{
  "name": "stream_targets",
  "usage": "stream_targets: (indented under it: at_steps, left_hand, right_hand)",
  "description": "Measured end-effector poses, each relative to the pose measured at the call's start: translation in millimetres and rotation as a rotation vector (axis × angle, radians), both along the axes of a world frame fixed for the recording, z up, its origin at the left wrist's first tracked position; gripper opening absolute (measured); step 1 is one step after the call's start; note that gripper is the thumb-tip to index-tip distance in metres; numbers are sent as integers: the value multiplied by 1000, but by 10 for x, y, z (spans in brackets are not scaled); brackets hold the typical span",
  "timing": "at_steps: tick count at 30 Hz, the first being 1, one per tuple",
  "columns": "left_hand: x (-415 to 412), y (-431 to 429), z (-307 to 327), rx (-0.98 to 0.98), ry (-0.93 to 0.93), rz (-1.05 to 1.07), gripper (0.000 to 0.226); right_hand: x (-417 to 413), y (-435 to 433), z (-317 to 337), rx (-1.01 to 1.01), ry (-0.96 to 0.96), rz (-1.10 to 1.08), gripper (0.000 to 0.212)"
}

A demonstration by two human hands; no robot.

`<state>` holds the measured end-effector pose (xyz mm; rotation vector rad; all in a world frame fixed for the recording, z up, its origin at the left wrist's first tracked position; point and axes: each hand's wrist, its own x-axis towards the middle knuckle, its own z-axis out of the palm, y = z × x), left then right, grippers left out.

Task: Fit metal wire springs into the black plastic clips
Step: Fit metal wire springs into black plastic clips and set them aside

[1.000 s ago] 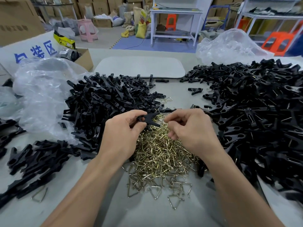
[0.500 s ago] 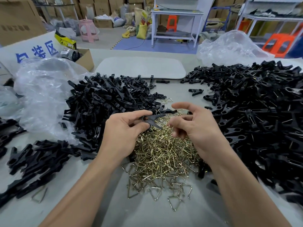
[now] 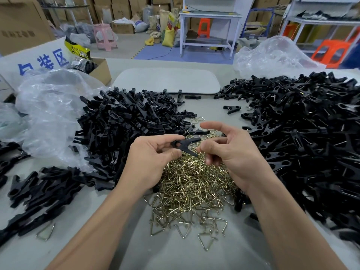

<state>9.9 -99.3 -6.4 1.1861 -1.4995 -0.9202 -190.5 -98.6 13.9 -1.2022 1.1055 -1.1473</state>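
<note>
Right grip (image 3: pixel 233 152) came off the clip (image 3: pixel 185 144). A second earlier it was pinched tight against the clip's legs, both hands bunched together at centre frame. Half a second earlier it was already peeling away. Now it sat just right of the clip, index finger straight and raised, other fingers loosely curled, nothing visible in it: released. One fingertip was close to the lower leg tip; couldn't tell if it touched.

Left grip (image 3: pixel 153 158) didn't change: thumb and forefinger pinched the clip at its ring end, legs splayed in a V toward the right. Clip was held in the air at centre frame, over the top edge of the brass spring pile (image 3: pixel 194 184), roughly the same spot as before.

My read: the press-in stroke looked finished, so this unit was probably done. Couldn't see the wire inside the clip, so seating was unconfirmed. Next move was likely to drop it on the big clip pile (image 3: pixel 302 133) at right of frame, where wire glinted in some pieces, then pull fresh parts from the black pile (image 3: pixel 126 123) left of centre.

Both piles and the springs on the surface (image 3: pixel 175 256) looked unchanged. Plenty of stock sat on the left side, so the job looked far from over.
</note>
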Motion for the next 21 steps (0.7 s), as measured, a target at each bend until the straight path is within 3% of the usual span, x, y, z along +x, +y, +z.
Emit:
stream_targets:
  at_steps: [21]
  left_hand:
    - [-16,14,-8,-9,76,-36,46]
  right_hand:
    - [25,35,15,71,-85,45,50]
